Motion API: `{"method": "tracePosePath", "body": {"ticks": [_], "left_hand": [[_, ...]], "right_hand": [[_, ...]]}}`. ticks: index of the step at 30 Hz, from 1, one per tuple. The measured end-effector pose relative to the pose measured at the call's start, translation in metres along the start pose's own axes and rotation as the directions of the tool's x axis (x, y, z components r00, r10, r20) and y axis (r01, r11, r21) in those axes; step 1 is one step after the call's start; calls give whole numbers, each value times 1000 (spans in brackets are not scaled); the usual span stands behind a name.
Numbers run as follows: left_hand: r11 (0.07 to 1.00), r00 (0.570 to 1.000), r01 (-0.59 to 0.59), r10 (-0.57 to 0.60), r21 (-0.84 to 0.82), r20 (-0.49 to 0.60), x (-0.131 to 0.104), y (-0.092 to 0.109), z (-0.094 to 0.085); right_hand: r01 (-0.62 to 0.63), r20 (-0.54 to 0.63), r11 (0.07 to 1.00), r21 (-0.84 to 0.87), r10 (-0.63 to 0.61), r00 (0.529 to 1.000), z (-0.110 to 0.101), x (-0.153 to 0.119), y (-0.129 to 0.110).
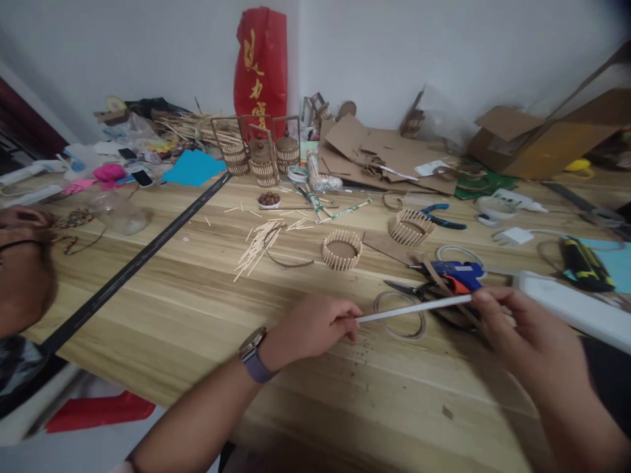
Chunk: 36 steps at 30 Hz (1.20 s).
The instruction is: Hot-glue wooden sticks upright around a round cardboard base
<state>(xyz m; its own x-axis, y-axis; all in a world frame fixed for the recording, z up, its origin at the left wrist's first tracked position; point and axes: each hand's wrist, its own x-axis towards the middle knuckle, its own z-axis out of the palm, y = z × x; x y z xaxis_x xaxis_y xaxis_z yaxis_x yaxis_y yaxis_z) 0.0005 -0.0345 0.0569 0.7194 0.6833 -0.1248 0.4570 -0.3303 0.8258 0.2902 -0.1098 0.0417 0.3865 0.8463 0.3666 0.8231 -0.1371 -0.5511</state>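
Note:
A thin pale strip point(417, 308) is stretched between my two hands above the wooden table point(296, 378). My left hand point(320, 325), with a watch at the wrist, pinches one end. The other end is pinched by my right hand point(527, 338). Under the strip lies a ring of tape or cord point(400, 328). Black scissors point(407, 288) and a blue glue gun point(456, 270) lie just beyond it, partly overlapped. Farther back are two small round baskets of sticks, one upright point(342, 252) and one tilted point(411, 228), beside loose sticks point(256, 246).
Handled stick baskets point(263, 164) stand before a red bag point(261, 72). Pliers point(444, 217) and a white power strip point(572, 305) are at the right. A black strip point(148, 249) crosses the left side, near another person's hand point(24, 217). Cardboard point(389, 148) lies behind.

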Motion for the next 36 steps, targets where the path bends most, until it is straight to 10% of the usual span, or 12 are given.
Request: {"method": "tracePosePath", "body": {"ticks": [10,16,20,22,28,36], "left_hand": [[995,996,88,-87,47,-14,3,-7,-8],[989,995,101,-98,110,-31,2,-2,1],[986,999,8,-1,164,-44,1,-3,9],[991,996,-38,48,126,-75,-1,-4,10],[927,985,-47,-20,-373,-173,1,-6,10],[755,994,-22,-52,-655,-93,5,-3,18]], "right_hand": [[-145,-71,960,-240,131,989,-26,20,39],[179,-130,904,-388,-245,961,-5,-2,-10],[686,124,715,-137,-675,728,28,-23,-59],[713,219,701,-5,-695,685,40,-29,-75],[244,454,934,261,-342,823,33,-31,-98],[-163,586,899,406,-119,802,38,-41,-96]]}}
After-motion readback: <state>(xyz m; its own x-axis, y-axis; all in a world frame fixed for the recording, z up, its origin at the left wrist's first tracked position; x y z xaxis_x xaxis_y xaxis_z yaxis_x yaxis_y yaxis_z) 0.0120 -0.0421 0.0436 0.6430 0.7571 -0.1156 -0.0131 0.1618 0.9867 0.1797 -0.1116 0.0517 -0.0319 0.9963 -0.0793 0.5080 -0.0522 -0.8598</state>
